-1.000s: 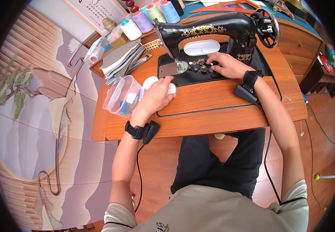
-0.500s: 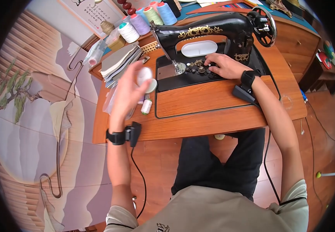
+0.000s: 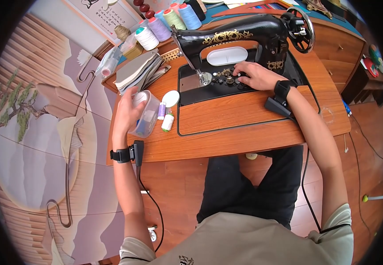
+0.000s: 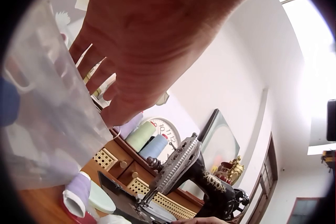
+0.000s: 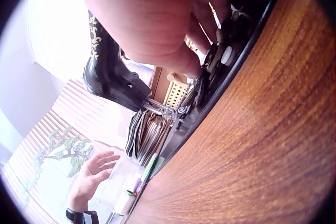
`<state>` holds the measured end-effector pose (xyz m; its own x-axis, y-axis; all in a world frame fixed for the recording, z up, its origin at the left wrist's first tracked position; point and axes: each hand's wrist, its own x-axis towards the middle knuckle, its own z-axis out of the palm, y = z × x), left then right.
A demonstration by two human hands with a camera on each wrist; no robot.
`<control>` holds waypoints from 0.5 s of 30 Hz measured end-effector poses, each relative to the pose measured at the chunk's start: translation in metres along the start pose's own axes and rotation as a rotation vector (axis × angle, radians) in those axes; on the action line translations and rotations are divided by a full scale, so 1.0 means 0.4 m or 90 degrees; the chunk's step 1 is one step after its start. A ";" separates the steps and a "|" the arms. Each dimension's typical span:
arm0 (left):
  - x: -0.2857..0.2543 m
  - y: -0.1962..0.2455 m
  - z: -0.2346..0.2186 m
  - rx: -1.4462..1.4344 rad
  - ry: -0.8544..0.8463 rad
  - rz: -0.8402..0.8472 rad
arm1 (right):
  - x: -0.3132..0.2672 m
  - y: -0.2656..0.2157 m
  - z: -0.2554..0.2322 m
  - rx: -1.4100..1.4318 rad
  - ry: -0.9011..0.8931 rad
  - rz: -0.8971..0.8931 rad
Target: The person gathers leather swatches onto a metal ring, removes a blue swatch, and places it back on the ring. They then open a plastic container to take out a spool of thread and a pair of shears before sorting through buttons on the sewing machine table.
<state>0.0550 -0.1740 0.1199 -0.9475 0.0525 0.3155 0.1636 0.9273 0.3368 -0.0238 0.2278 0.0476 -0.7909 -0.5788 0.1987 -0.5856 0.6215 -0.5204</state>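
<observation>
In the head view, my left hand is at the rim of a clear plastic container, fingers extended and thumb apart. A white round piece shows between thumb and fingers; whether the hand touches it I cannot tell. The left wrist view shows straight fingers beside the container wall. My right hand rests on the black sewing machine bed, its fingertips among dark buttons; no gripped button can be made out. A white disc, a purple spool and a white spool stand or lie beside the container.
The black sewing machine rises behind the buttons, with a white oval tray under its arm. Fabric samples lie behind the container. Large thread cones stand at the back left.
My left hand has moved left from the machine bed's edge to the container, and a white round piece has shifted left too. My right hand has stayed at the buttons.
</observation>
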 end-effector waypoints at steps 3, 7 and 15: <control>-0.003 0.009 0.001 0.003 0.002 0.013 | -0.002 -0.001 0.000 0.000 0.000 0.005; -0.008 0.014 -0.002 -0.004 -0.003 0.010 | -0.005 -0.005 -0.004 0.000 -0.003 0.004; -0.018 0.001 -0.001 -0.002 0.003 0.024 | -0.002 0.004 0.003 -0.010 0.009 -0.020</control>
<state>0.0621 -0.1739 0.1180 -0.9393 0.0863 0.3320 0.2007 0.9232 0.3277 -0.0237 0.2287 0.0456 -0.7745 -0.5903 0.2271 -0.6128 0.6113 -0.5008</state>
